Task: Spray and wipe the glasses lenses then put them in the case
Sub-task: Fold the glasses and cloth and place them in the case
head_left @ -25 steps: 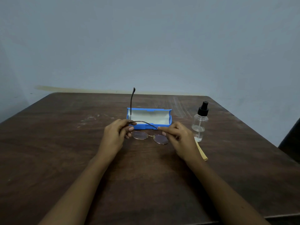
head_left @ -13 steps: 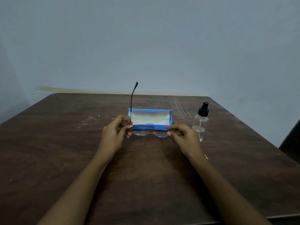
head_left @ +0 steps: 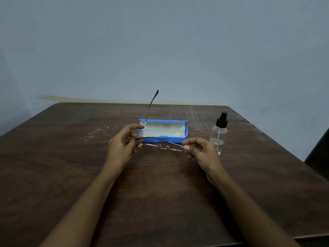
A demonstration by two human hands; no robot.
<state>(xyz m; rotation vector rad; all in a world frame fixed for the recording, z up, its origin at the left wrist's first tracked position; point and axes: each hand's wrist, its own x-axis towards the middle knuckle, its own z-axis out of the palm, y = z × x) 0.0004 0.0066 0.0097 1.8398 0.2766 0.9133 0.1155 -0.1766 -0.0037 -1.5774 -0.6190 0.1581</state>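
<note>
Thin metal-framed glasses hang level just above the table, in front of the open blue case. My left hand pinches the frame's left end, where one temple arm sticks up past the case's rim. My right hand pinches the right hinge end, and the other temple lies folded across the lenses. The lenses are seen almost edge-on. A clear spray bottle with a black nozzle stands to the right of the case, behind my right hand.
The dark wooden table runs back to a pale wall. Its front edge lies near the bottom of the view. A dark object stands past the table's right edge.
Both hands have lifted the glasses slightly and tilted them flat, so the lenses now show edge-on. The yellowish strip seen by my right wrist a second ago is hidden.
</note>
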